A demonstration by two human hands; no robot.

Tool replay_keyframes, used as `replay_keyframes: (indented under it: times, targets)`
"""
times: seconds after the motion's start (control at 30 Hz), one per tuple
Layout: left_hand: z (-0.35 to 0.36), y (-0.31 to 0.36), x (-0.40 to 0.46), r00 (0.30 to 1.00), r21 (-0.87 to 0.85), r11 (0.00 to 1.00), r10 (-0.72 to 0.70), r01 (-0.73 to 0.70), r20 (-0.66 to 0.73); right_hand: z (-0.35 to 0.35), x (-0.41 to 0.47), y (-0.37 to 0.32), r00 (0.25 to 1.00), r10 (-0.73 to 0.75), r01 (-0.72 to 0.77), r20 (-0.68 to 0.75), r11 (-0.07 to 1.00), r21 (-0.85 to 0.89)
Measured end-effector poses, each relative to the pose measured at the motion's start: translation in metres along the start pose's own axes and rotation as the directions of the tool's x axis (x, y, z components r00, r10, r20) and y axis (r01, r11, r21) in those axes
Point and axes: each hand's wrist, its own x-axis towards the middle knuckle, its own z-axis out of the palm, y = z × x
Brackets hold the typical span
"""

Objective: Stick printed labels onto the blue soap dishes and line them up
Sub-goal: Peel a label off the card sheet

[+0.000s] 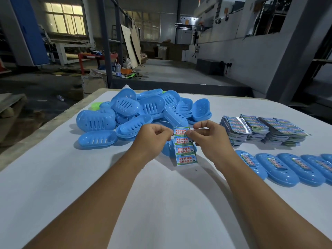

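Observation:
A strip of several printed labels (pixel 185 151) hangs upright in front of me, green-edged with red and blue writing. My left hand (pixel 152 139) pinches its top left corner and my right hand (pixel 210 139) pinches its top right edge. Behind the strip lies one blue soap dish (pixel 168 149), mostly hidden by it. A heap of unlabelled blue soap dishes (pixel 140 112) fills the far middle of the table. At the right, a row of labelled blue soap dishes (pixel 287 168) lies side by side, bottoms up.
Stacks of label strips (pixel 260 128) sit at the right behind the row. The white table (pixel 161 203) ends at a wooden edge (pixel 45 126) on the left. Beyond it are a workshop floor and machines.

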Motion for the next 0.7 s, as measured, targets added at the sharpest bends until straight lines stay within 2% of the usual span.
replay_keyframes:
  times: [0.43, 0.7]
  targets:
    - [0.0003, -0.0049, 0.0030, 1.000, 0.022, 0.999, 0.027, -0.027, -0.002, 0.0008, 0.0021, 0.0022, 1.000, 0.005, -0.005, -0.006, 0.999, -0.048]
    - [0.0028, -0.0094, 0.0052, 1.000, 0.002, 1.000, 0.012, -0.012, 0.023, 0.0041, -0.0016, 0.0043, 0.996, -0.076, 0.082, 0.050, 0.986, -0.144]
